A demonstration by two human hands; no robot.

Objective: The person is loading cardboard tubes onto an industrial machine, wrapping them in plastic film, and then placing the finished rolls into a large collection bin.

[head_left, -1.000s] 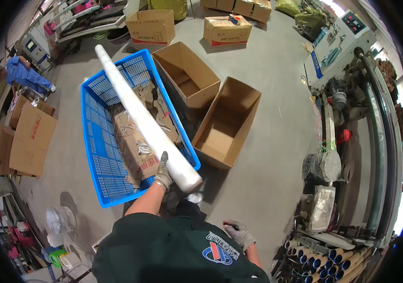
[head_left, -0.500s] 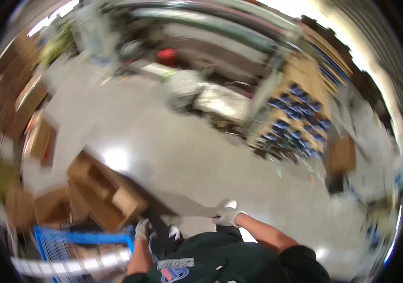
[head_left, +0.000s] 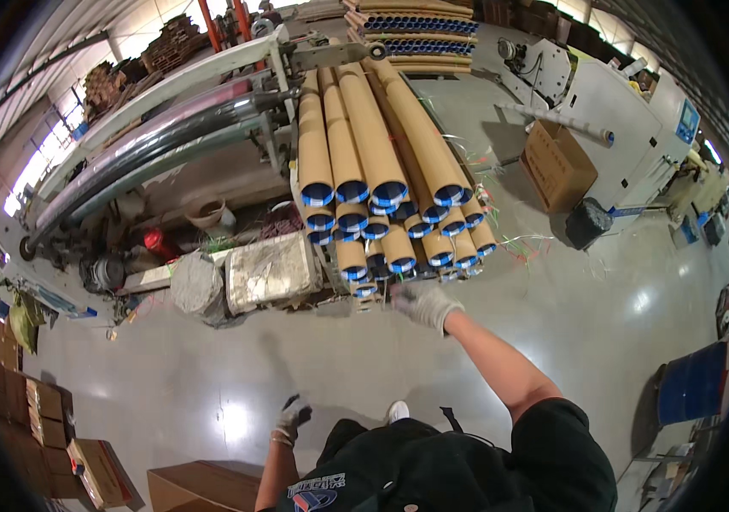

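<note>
Both my hands wear pale gloves with darker fingers. My right hand (head_left: 424,307) reaches forward, fingers stretched out, just below the near ends of a stack of long brown cardboard tubes (head_left: 369,128) with blue end rims. Its fingertips are a little blurred; whether they touch the lowest tube is unclear. My left hand (head_left: 291,418) hangs low over the floor, fingers loosely apart, holding nothing. Below it, at the lower edge, lies a brown cardboard box (head_left: 198,488).
Left of the tubes runs a machine with long rollers (head_left: 168,128), a white-topped block (head_left: 271,273) before it. To the right are a carton (head_left: 555,166), a black lump (head_left: 588,224), a white machine (head_left: 638,128) and a blue drum (head_left: 693,384). Cartons (head_left: 44,410) are stacked left.
My view has swung right, so the tubes now lie straight ahead and the blue-framed cart is out of view. My right hand has gone forward to the tubes; my left has moved away from the open carton.
</note>
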